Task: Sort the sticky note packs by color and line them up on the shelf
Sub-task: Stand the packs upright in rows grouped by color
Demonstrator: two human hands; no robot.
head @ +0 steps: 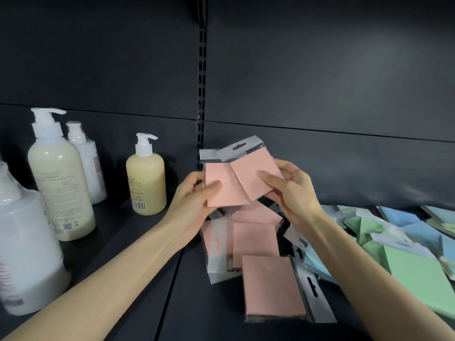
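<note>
Left hand (194,193) pinches the left pink pack (222,173) near its lower left corner, thumb on the front and fingers curled behind; right hand (293,190) grips the right pink pack (248,173) the same way at its right edge. Both packs are held up above the shelf (197,303), side by side, the right one tilted and overlapping the left one's inner edge. Each is a pad of pink notes sealed in a clear plastic sleeve with a pale hang tab at the top; the slot in the right pack's tab shows plainly. Directly below the hands three more pink packs lie flat on the shelf in the same sleeves: one (216,238) under the left hand, one (256,238) between the two forearms, and one (273,286) nearer the person, just beside the right forearm. To the right of the right forearm lies a loose heap of green packs (418,274) and blue packs (418,232), overlapping at mixed angles. To the left of the left hand stand four pump bottles: a short bottle (146,185) of cream-yellow liquid nearest the hand, a taller bottle (61,190) of the same pale yellow farther left, a white bottle (88,166) behind that one, and a large white bottle (24,254) by the left forearm, too blurred to read its fill. Beyond the hands rises the dark back panel (320,70) with a slotted upright (202,82).
</note>
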